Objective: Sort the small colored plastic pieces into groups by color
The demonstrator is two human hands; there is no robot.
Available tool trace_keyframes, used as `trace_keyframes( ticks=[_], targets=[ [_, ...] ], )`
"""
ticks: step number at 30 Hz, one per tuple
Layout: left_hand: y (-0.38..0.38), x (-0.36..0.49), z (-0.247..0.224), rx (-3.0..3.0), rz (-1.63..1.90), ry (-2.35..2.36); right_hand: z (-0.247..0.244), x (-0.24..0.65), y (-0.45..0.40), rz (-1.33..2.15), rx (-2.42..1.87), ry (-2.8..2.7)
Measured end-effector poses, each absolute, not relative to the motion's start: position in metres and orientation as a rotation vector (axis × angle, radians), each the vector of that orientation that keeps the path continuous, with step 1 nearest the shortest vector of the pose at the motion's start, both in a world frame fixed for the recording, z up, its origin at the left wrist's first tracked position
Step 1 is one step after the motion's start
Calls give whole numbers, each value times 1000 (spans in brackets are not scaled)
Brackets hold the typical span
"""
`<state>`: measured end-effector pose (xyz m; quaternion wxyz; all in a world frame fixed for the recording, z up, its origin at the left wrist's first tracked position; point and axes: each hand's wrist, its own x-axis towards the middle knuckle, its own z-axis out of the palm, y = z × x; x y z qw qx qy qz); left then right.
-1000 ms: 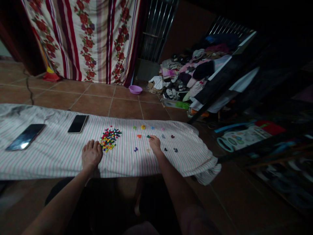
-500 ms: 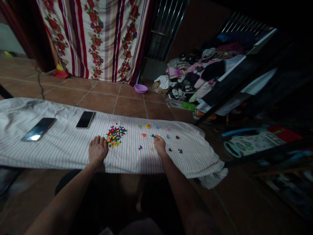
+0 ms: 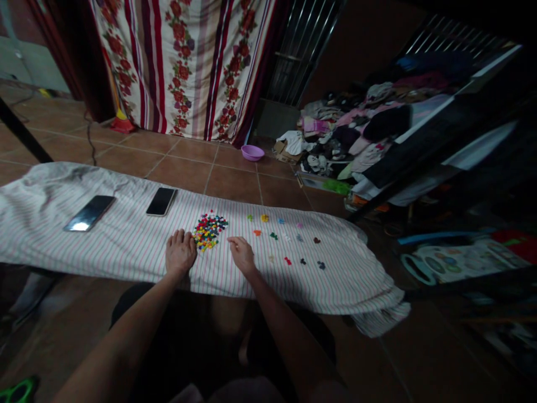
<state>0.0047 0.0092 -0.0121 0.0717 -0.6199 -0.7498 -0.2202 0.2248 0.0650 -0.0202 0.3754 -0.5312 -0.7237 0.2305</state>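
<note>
A loose pile of tiny coloured pieces [image 3: 208,230], too small to identify, lies on the striped cloth [image 3: 138,246]. My left hand [image 3: 181,252] rests flat at the pile's left edge, fingers stretched out and holding nothing. To the right of the pile is my right hand [image 3: 242,254], its fingers pointing left, loosely bent, with nothing visible in them. Further right, small groups sorted by colour are spread in rough rows, among them yellow pieces [image 3: 264,218], orange pieces [image 3: 257,233], green pieces [image 3: 273,236], red pieces [image 3: 287,261] and brown pieces [image 3: 316,240]. My right hand may hide another group.
Two phones lie at the left of the cloth, a larger phone [image 3: 90,213] and a smaller phone [image 3: 161,201]. Beyond the cloth, a purple basin [image 3: 252,153] stands on the tiled floor before a floral curtain [image 3: 184,67]. A heap of clothes [image 3: 352,120] is at the back right.
My right hand has moved left from the green pieces towards the pile, uncovering the red pieces. My left hand stays beside the pile. The whole view has shifted slightly.
</note>
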Motion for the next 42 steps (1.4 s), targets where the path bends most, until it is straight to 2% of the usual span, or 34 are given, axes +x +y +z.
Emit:
trace_keyframes(
  ticks=[9,16,23,32,42],
  targets=[
    [11,4,-14,-1874,-721,-2261,-41,170,62,335,-1363,-2164],
    [11,6,-13,-1869,-729,-2275,-36,150,72,303,-1462,-2295],
    [11,5,-15,-1874,-740,-2286,-30,156,52,203,-1265,-2421],
    [11,5,-16,-1915,-713,-2258,-29,164,29,153,-1232,-2409],
    [13,5,-20,-2000,-663,-2227,-40,168,36,252,-1271,-2215]
  ],
)
